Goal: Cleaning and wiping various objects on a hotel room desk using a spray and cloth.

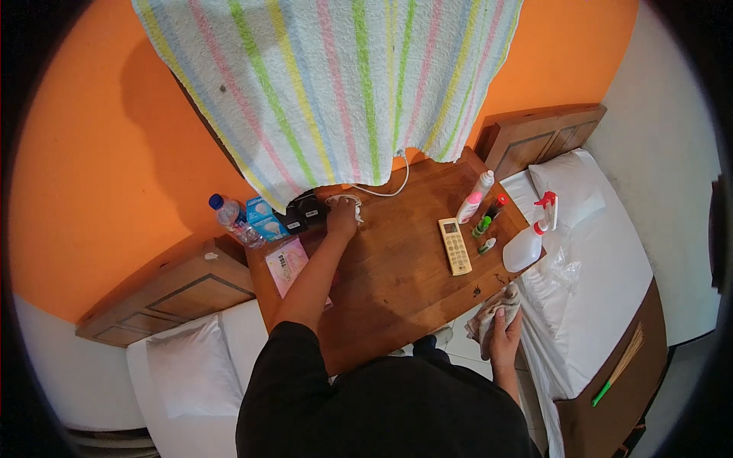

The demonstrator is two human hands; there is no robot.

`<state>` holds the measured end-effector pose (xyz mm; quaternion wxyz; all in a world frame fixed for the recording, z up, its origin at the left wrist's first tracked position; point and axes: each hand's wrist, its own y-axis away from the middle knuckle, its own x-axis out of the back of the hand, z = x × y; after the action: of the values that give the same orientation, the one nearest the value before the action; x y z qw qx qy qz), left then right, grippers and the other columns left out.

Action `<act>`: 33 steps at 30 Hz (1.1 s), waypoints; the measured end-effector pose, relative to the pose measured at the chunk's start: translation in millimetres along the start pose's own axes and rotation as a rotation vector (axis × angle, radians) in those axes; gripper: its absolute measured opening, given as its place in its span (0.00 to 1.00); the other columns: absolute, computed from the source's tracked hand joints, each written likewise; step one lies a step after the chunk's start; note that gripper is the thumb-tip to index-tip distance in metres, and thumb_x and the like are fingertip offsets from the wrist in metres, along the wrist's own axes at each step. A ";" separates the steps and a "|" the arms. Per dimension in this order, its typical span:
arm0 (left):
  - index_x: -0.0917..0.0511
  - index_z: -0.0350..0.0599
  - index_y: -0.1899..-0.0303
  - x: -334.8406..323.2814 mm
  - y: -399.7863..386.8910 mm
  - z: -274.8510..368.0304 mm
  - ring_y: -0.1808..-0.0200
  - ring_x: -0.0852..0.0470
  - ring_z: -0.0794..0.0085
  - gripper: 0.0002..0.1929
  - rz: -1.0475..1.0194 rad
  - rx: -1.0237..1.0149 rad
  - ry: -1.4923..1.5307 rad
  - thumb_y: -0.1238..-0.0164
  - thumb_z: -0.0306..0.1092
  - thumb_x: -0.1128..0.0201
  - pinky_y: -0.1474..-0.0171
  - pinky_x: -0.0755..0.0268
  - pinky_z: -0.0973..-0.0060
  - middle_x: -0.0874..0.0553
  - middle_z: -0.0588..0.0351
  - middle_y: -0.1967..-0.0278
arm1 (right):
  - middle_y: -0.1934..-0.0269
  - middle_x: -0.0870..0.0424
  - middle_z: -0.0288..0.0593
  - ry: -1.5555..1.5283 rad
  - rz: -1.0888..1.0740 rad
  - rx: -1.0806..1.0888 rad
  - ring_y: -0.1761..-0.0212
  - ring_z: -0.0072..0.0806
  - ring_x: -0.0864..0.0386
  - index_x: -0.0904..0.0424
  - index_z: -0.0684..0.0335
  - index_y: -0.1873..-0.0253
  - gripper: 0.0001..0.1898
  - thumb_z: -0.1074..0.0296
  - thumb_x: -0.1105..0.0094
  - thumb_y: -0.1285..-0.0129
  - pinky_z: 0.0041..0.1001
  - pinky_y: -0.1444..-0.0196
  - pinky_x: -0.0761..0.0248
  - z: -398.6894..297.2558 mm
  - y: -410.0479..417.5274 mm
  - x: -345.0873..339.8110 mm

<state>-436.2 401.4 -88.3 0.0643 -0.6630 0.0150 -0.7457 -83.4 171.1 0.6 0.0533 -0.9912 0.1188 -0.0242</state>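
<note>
My left hand point(342, 218) reaches to the back of a wooden table point(395, 280) and grips a coiled white cable point(358, 210). Black boxes point(303, 212) stand just left of its fingers, and blue light-bulb boxes point(264, 217) stand beyond them. A pink tissue pack point(288, 262) lies on the table, partly hidden beneath my left forearm. Near the table's front right corner, my right hand point(505, 339) holds a crumpled, stained cloth point(493, 315) off the table's edge. From the coil's area, a white cord point(395, 193) loops up behind the striped towel.
The striped towel point(355, 86) hangs over the table's back. A plastic bottle point(232, 220) stands at left. At right are a yellow remote point(456, 247), several small bottles point(481, 226) and a spray bottle point(524, 249). Beds point(595, 320) flank the table; a broom point(618, 366) rests on the right one.
</note>
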 end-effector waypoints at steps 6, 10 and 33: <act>0.27 0.46 0.54 -3.9 12.1 25.5 0.44 0.32 0.52 0.20 0.085 -0.200 0.159 0.53 0.32 0.37 0.51 0.28 0.64 0.27 0.49 0.52 | 0.50 0.29 0.43 0.059 0.032 0.020 0.49 0.25 0.33 0.40 0.69 0.42 0.19 0.64 0.54 0.33 0.26 0.45 0.40 5.0 -3.2 -0.2; 0.27 0.46 0.54 -11.0 23.9 58.9 0.41 0.35 0.52 0.19 0.090 -0.339 0.190 0.52 0.30 0.39 0.46 0.32 0.63 0.27 0.49 0.49 | 0.50 0.29 0.43 -0.030 0.009 -0.003 0.49 0.25 0.32 0.40 0.69 0.41 0.20 0.65 0.54 0.33 0.26 0.45 0.40 3.9 -4.2 -3.0; 0.40 0.48 0.39 57.4 147.3 -3.3 0.37 0.40 0.54 0.46 -0.301 0.143 -0.045 0.64 0.46 0.27 0.42 0.43 0.50 0.38 0.45 0.39 | 0.50 0.30 0.41 -0.042 -0.047 -0.023 0.51 0.24 0.33 0.39 0.68 0.42 0.19 0.66 0.54 0.33 0.24 0.46 0.41 1.5 -6.5 -6.5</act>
<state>-434.8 248.6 -47.9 -0.0005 -0.6682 -0.1390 -0.7309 -88.1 179.0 -0.4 0.0438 -0.9945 0.0947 -0.0035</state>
